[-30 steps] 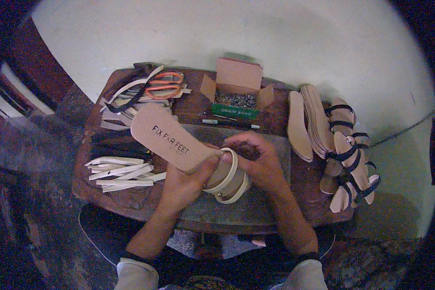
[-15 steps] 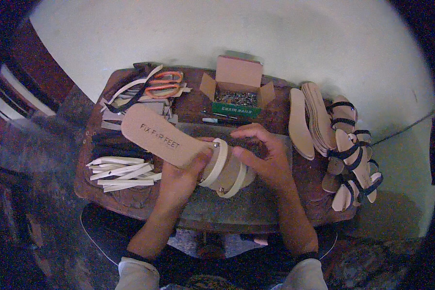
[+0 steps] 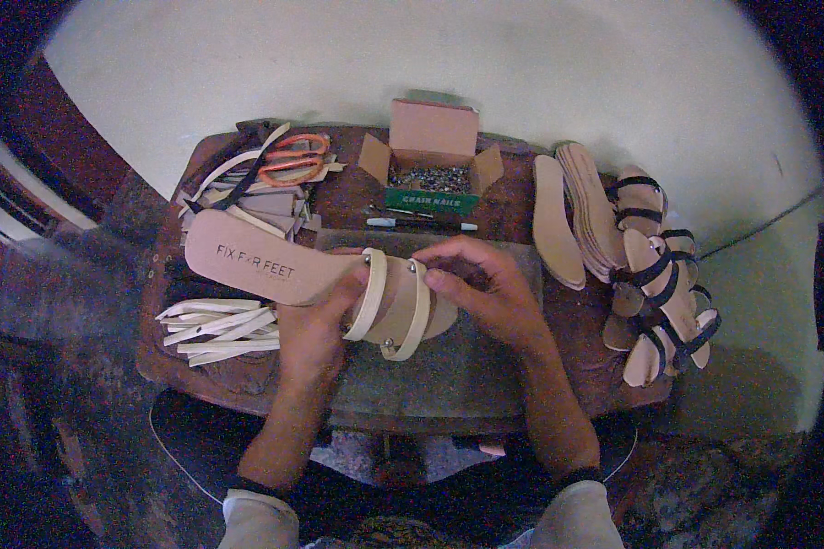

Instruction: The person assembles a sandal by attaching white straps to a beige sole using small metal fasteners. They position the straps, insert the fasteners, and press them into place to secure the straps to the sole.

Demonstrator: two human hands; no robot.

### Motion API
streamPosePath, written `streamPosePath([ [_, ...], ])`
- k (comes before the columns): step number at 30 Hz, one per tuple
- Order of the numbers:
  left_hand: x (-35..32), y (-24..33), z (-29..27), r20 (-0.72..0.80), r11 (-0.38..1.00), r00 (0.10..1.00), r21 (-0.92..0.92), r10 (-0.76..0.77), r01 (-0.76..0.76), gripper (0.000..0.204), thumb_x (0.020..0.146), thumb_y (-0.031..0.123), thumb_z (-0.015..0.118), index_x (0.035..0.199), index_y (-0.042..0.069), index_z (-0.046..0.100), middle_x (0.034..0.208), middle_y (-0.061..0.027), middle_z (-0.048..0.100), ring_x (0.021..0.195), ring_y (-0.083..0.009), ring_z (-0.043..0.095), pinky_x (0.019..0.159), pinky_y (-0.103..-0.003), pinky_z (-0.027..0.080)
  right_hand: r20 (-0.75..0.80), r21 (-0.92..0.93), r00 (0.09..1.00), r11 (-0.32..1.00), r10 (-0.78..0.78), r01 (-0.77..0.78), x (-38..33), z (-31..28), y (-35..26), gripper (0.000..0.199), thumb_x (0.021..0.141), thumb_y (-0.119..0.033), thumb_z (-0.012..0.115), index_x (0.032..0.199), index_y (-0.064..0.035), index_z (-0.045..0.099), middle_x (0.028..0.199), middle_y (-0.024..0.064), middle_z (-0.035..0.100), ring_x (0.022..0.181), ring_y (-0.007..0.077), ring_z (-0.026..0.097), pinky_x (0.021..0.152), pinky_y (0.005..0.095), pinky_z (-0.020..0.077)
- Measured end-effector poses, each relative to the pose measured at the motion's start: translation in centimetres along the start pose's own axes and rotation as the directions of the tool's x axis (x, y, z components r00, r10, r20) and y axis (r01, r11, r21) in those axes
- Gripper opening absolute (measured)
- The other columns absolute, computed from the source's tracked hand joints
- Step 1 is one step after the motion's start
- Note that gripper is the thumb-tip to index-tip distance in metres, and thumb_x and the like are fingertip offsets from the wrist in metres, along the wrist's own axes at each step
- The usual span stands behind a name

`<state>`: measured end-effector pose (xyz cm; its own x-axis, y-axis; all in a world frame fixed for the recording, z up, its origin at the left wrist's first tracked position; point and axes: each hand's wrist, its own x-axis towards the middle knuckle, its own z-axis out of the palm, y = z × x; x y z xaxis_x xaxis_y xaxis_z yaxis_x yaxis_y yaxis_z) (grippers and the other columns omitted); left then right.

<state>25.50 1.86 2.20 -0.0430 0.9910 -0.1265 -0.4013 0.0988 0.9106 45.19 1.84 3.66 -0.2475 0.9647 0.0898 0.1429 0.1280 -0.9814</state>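
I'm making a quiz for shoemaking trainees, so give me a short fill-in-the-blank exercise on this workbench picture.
1. Both the left hand and the right hand hold a tan sandal sole with ____ cream straps across it.
2. The scissors have ____ handles.
3. The open cardboard box holds small metal ____.
4. The finished sandals with dark straps lie to the person's ____.

Missing words: two; orange; nails; right

Tan sole [image 3: 275, 265] with cream straps [image 3: 395, 306], orange-handled scissors [image 3: 288, 157], brown cardboard box [image 3: 430, 151] with a green front, black-strapped sandals [image 3: 655, 274], cream strips [image 3: 220, 328], dark reddish-brown tabletop [image 3: 339, 197].
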Motion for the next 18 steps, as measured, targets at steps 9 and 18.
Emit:
streamPosePath([
  [9, 0.21, -0.13, -0.21, -0.016, 0.998, 0.999, -0.037, -0.048, 0.047, 0.027, 0.076, 0.006, 0.073, 0.099, -0.003, 0.061, 0.091, -0.0099, 0.064, 0.08, -0.0185, 0.063, 0.072, -0.03, 0.052, 0.003, -0.088, 0.998, 0.994, -0.059, 0.059, 0.07, 0.06, 0.25, 0.026, 0.084, -0.017, 0.067, 0.105, -0.002, 0.064, 0.098, 0.006, 0.064, 0.094, 0.014, 0.059, 0.085, 0.0293, 0.0459],
  [18, 0.04, 0.44, -0.19, -0.045, 0.998, 0.998, 0.033, -0.052, 0.053, 0.028, 0.075, 0.005, 0.074, 0.098, -0.002, 0.06, 0.089, -0.0102, 0.065, 0.078, -0.018, 0.063, 0.072, -0.03, 0.052, 0.058, -0.013, 0.998, 1.0, -0.006, 0.006, -0.05, 0.31, -0.06, 0.022, 0.084, -0.01, 0.067, 0.104, -0.0014, 0.062, 0.099, 0.0061, 0.063, 0.094, 0.0137, 0.06, 0.084, 0.0292, 0.0481],
])
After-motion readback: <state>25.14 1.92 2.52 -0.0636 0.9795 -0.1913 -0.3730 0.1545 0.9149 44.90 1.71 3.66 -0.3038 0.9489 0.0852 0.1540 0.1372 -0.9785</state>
